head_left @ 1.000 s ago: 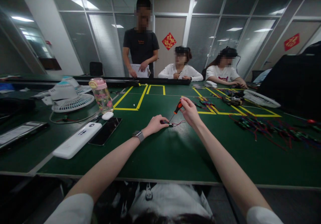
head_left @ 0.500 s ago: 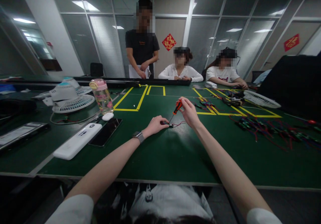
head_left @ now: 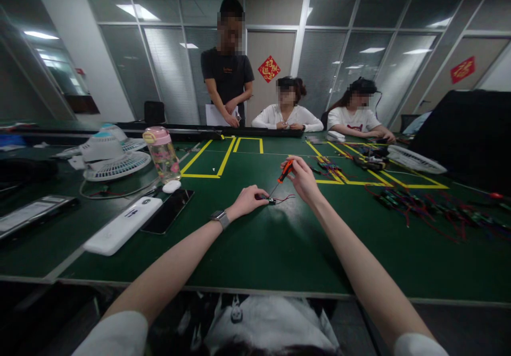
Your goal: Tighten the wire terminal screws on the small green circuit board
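In the head view my right hand (head_left: 302,178) is closed around the red and black handle of a screwdriver (head_left: 285,172). Its thin shaft slants down and left, with the tip at a small circuit board (head_left: 272,201) on the green table. Two thin reddish wires (head_left: 286,199) trail from the board to the right. My left hand (head_left: 249,200), with a watch (head_left: 219,217) on its wrist, pinches the board's left end and keeps it against the tabletop. The fingers partly cover the board, and the exact spot under the tip is too small to make out.
Left of my arms lie a white power bank-like case (head_left: 123,225), a dark phone (head_left: 170,210) and a pink-lidded bottle (head_left: 162,156). White fans (head_left: 114,156) stand beyond. Wired boards (head_left: 423,204) are heaped at right. Yellow tape (head_left: 199,176) marks the green table (head_left: 255,255). Three people are across it.
Both hands stay at the board. The screwdriver handle has shifted very slightly in my right hand, its tip still at the board.
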Tool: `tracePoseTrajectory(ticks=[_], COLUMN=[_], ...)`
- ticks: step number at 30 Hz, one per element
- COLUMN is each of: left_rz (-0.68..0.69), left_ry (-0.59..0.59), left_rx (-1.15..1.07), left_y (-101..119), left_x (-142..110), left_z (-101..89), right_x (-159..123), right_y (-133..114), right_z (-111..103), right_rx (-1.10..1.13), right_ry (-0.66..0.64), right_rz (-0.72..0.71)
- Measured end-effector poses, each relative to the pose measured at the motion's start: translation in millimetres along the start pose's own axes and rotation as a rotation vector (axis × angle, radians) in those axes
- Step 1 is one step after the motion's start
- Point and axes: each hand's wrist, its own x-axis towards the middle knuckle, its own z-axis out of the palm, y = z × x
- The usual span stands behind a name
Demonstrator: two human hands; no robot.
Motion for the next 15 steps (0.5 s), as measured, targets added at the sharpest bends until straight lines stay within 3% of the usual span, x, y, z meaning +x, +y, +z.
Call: tracePoseTrajectory(ticks=[8, 15], left_rz=[0.013, 0.010], left_ry=[0.002, 0.004], left_rx=[0.026, 0.040], left_y=[0.7, 1.6], left_x=[-0.6, -0.6], left_z=[-1.0, -1.5], right_x=[-4.9, -6.6], right_y=[2.0, 1.7], right_z=[13.9, 18.4], right_rx=[-0.105, 0.048], right_ry=[-0.015, -0.085], right_rz=[-0.063, 0.002])
